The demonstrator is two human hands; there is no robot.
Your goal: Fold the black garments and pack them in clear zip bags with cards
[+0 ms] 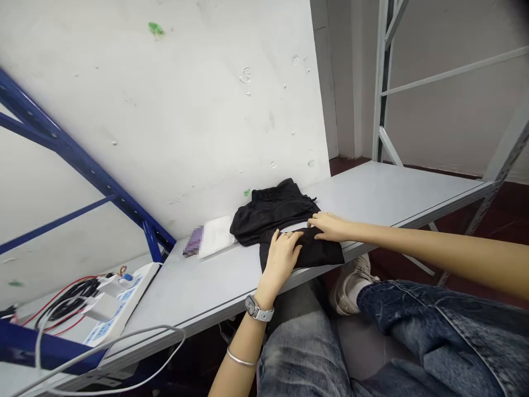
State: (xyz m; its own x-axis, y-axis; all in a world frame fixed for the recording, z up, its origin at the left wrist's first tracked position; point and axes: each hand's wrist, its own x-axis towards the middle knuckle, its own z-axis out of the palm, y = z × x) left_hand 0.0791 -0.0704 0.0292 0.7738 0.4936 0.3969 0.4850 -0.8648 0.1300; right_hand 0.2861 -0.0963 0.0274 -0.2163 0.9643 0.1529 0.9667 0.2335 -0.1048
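Observation:
A small folded piece of black cloth [320,252] lies at the front edge of the grey shelf board. My left hand [284,252], with a watch and a bangle on its arm, rests on the cloth's left part, fingers apart. On the cloth's upper right edge lies my right hand [328,226], its fingers bent and close together; whether they pinch the fabric is hidden. Behind both hands a larger black garment [275,209] sits crumpled against the white wall.
Left of the garment are a white packet [217,236] and a blurred purple item [193,242]. A power strip [124,303] with plugs and cables sits at the left, near a blue metal frame [82,154]. My legs are below the board's edge.

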